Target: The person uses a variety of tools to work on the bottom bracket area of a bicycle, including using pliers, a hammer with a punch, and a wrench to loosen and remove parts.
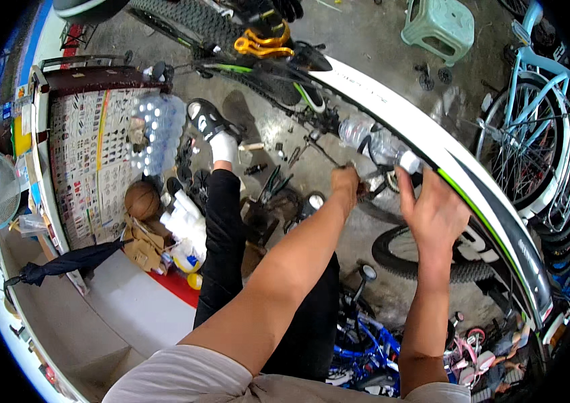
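A bicycle frame (365, 95) in white, black and green slants across in front of me, far left to near right. Beside it, a clear plastic bottle (379, 144) with a white cap lies just beyond my hands. My left hand (345, 185) is closed near the bicycle's dark crank area, at the end of a thin dark rod (323, 152); what its fingers hold is hidden. My right hand (435, 211) rests against the lower edge of the frame, close to the bottle cap. Its thumb points up and apart, while the other fingertips are hidden by the frame.
Tools and small parts (275, 181) lie on the concrete floor near my shoe (212, 119). A green plastic stool (439, 30) stands at the back. A light-blue bicycle (527, 101) is at right, a blue one (365, 342) below. Left are a basketball (142, 200) and an umbrella (70, 262).
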Available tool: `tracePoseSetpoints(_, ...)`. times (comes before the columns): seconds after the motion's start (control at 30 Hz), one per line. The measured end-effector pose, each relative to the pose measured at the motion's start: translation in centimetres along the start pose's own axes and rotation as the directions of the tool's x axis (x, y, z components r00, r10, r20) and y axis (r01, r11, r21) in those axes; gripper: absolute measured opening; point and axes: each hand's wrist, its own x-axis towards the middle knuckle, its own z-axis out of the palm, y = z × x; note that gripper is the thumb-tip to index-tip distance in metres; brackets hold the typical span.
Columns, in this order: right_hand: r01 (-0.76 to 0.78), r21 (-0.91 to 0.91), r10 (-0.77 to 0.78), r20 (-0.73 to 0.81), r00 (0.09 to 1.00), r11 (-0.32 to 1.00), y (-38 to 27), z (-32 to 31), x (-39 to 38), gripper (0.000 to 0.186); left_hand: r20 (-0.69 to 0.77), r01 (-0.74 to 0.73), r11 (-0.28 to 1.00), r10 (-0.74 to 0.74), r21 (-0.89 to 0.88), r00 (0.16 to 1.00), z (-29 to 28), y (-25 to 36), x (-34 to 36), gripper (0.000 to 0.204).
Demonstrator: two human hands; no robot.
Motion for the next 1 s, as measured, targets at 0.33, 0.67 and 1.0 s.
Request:
tracePoseSetpoints(0.33,0.049,-0.047,-0.046,0.06,0.997,0.998,-0.2,-0.4,1.7,0.041,0.077,0.236,0.957,-0.226,-0.171,0.971,1.4,-7.1,8.2,0.043)
tracePoseSetpoints(0.67,-0.071,0.164,0.034,0.222,0.975,0.984,-2.6,-6.0,1.5,0.029,-0.095,0.167,0.965,-0.189,-0.2,0.977,3.3,-11.1,11.1,0.048)
tracePoseSetpoints(1.0,0.083,0.25,-0.206,0.52,0.829,0.965,-3.7,-13.8,12.4,0.074,-0.312,0.075,0.975,-0.006,0.209,0.95,3.3,-6.7,5.7,0.058)
